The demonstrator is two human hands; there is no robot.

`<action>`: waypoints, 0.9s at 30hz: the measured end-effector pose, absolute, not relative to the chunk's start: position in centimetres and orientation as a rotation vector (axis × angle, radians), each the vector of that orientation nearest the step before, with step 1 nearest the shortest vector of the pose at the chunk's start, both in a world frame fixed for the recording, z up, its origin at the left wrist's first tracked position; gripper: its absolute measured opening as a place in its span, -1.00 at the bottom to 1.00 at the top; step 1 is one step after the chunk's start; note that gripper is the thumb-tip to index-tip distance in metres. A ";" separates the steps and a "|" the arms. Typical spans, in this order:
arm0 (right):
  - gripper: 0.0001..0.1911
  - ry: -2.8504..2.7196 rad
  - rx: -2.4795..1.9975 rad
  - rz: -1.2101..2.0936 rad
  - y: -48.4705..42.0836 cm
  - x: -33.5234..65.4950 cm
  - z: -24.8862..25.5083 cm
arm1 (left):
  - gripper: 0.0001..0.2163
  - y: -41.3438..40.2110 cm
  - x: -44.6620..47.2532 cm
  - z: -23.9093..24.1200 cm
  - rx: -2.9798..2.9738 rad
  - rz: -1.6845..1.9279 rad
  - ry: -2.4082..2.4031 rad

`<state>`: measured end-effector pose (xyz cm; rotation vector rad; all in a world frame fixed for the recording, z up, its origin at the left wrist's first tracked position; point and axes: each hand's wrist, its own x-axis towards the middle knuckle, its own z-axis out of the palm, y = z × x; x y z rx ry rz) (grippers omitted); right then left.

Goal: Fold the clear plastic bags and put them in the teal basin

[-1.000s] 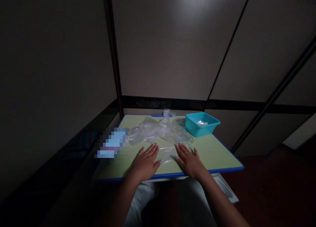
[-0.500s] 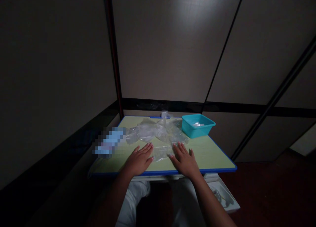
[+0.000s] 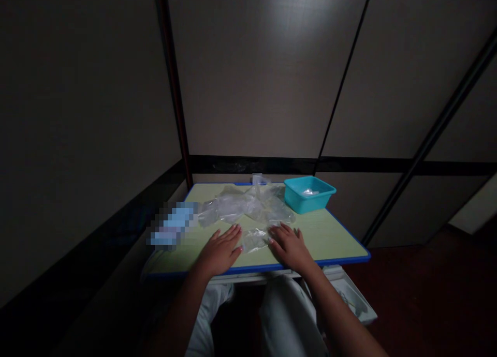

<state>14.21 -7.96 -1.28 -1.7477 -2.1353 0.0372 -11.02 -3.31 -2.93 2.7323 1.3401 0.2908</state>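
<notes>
A small clear plastic bag (image 3: 254, 239) lies on the yellow-green tabletop between my two hands. My left hand (image 3: 219, 251) rests flat at its left edge, fingers stretched forward and thumb pointing inward. On the opposite side, my right hand (image 3: 290, 247) lies palm down with its thumb and fingertips at the bag's right edge; its fingers are slightly bent and apart. Light glints off wrinkles in the bag. Just beyond my fingers spreads a loose pile of clear plastic bags (image 3: 240, 204).
A turquoise basket (image 3: 309, 202) with clear plastic inside stands at the table's back right. A blurred-out light blue item (image 3: 174, 225) is at the left edge. Below the right side, an open white drawer (image 3: 351, 300) holds small items. Panelled walls (image 3: 252, 77) close off the back and left.
My right hand's fingers have drawn in slightly, and the small bag looks more wrinkled. My left hand stays in place. The view has shifted a little, and my right knee shows more.
</notes>
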 end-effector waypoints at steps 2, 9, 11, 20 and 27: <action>-0.57 -2.114 -1.797 0.049 -7.2 14.5 -1.4 | -0.51 -3.4 -11.0 -2.9 2.735 0.300 1.341; -0.57 -1.998 -1.783 -0.094 -5.4 14.6 -1.0 | -0.50 -3.7 -11.1 -2.6 2.731 0.307 1.346; -0.63 -2.093 -1.689 -0.070 -5.2 14.0 -0.4 | -0.50 -3.8 -11.1 -2.5 2.731 0.309 1.340; -0.82 -2.094 -1.823 -0.146 -3.2 10.8 0.3 | -0.51 -4.0 -11.2 -2.3 2.726 0.349 1.327; -0.80 -1.761 -2.012 -0.272 -3.2 13.5 -0.9 | -0.50 -3.6 -11.2 -2.6 2.715 0.332 1.325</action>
